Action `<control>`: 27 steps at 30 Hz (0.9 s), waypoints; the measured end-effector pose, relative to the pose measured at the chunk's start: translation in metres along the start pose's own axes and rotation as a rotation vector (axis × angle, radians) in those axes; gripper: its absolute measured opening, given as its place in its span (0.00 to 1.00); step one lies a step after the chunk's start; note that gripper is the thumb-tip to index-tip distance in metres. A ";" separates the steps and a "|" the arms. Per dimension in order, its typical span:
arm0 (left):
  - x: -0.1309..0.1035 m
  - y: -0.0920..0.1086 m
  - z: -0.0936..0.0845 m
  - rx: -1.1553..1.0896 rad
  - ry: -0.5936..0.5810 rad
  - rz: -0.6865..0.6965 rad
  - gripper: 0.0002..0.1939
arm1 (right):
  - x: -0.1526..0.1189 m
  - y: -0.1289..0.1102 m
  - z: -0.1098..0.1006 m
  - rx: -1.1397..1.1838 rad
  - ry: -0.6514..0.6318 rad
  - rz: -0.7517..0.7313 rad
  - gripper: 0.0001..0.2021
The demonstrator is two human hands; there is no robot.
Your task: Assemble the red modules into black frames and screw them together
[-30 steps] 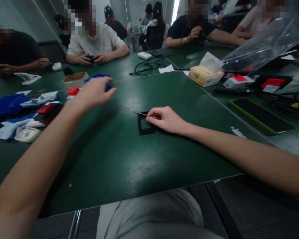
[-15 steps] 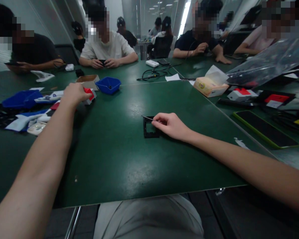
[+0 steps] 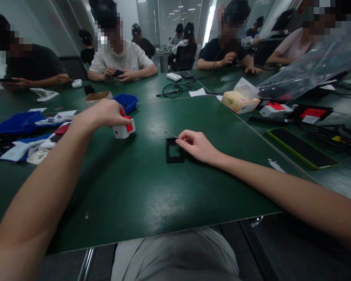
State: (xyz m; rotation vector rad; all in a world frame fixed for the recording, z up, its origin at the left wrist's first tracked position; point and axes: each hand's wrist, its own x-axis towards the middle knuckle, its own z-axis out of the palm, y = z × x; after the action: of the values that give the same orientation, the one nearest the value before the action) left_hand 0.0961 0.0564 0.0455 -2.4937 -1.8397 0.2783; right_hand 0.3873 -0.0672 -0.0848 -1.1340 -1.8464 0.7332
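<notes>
My left hand is closed around a small white box with a red part on it, just in front of a blue bin. Pinched in my right hand is a thin metal tool whose tip points left; its exact kind is too small to make out. Directly below the tool, a black rectangular frame lies flat on the green table. The right hand rests at the frame's right edge, and most of the tool's grip is hidden by the fingers.
A cardboard box stands behind my left hand. Another blue bin and plastic packets lie at the left. On the right are a tissue pack, a green-edged black pad and another white-red box. Several people sit around.
My left hand has brought the white and red box right and nearer, away from beside the cardboard box. The right hand has barely moved. The whole view has shifted slightly.
</notes>
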 end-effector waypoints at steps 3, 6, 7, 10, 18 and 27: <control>-0.008 0.038 0.011 -0.038 -0.021 0.131 0.27 | 0.000 0.001 0.000 0.015 0.012 0.016 0.13; -0.020 0.059 0.013 -0.151 -0.107 0.235 0.31 | 0.001 0.002 0.000 0.017 0.012 0.030 0.13; -0.024 0.062 0.012 -0.200 -0.164 0.267 0.32 | 0.001 0.003 0.000 0.018 0.014 0.032 0.13; -0.037 0.069 0.005 -0.292 -0.290 0.366 0.31 | 0.001 0.004 0.000 0.018 0.016 0.023 0.14; -0.049 0.081 0.001 -0.238 -0.263 0.557 0.24 | 0.001 0.003 0.001 0.011 0.008 0.013 0.15; -0.043 0.085 0.011 -0.308 -0.215 0.635 0.29 | 0.005 0.007 -0.003 0.008 0.077 0.118 0.17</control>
State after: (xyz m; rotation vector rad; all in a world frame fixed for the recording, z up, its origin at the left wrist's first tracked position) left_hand 0.1621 -0.0103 0.0290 -3.3324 -1.1458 0.3009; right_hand 0.3913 -0.0591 -0.0875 -1.2574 -1.7228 0.7523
